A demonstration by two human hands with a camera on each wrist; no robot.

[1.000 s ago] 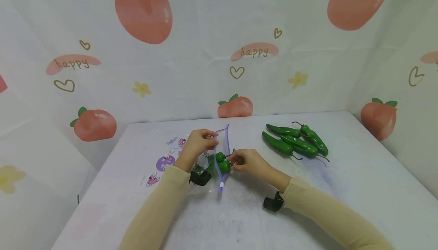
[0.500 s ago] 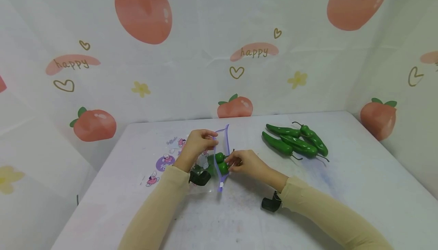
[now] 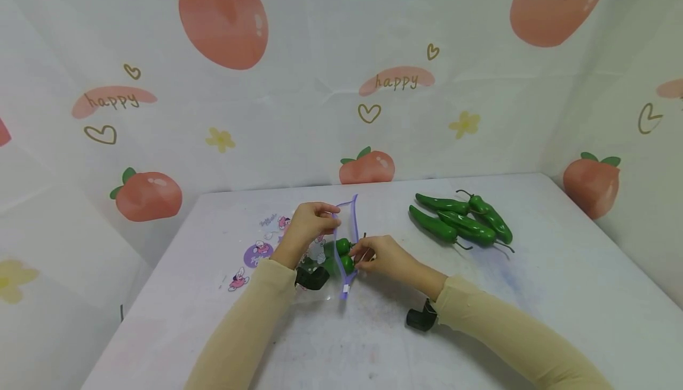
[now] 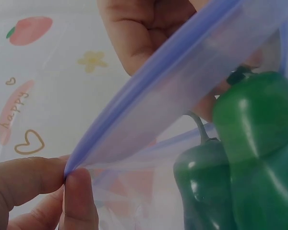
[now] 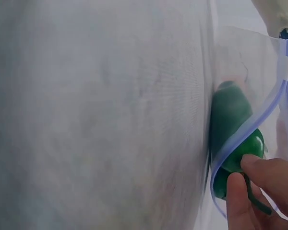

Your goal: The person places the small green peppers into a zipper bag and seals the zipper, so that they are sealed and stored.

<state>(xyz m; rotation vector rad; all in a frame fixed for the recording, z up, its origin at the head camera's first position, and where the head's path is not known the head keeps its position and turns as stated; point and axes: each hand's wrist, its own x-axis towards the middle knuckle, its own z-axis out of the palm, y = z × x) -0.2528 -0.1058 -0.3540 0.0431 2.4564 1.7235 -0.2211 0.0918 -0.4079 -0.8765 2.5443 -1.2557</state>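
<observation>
A clear zip bag (image 3: 258,255) with a purple zip edge and cartoon prints lies on the table, its mouth spread toward the right. My left hand (image 3: 311,224) pinches the upper edge of that mouth between thumb and finger. At the opening, my right hand (image 3: 386,255) pinches a green chili pepper (image 5: 253,143) by its stem end. Most of this pepper's body is inside the bag, seen through the plastic. Another green chili pepper (image 4: 201,179) lies beside it in the bag, its curved stem pointing out of the mouth.
Several green chili peppers (image 3: 464,227) lie in a group at the table's back right. A white slider (image 3: 345,288) sits at the near end of the bag's zip. Behind the table (image 3: 341,348) hangs a printed cloth (image 3: 299,111).
My right hand has shifted slightly left, and the pepper it pinches sits a little deeper in the bag. The left hand keeps its place on the bag's edge.
</observation>
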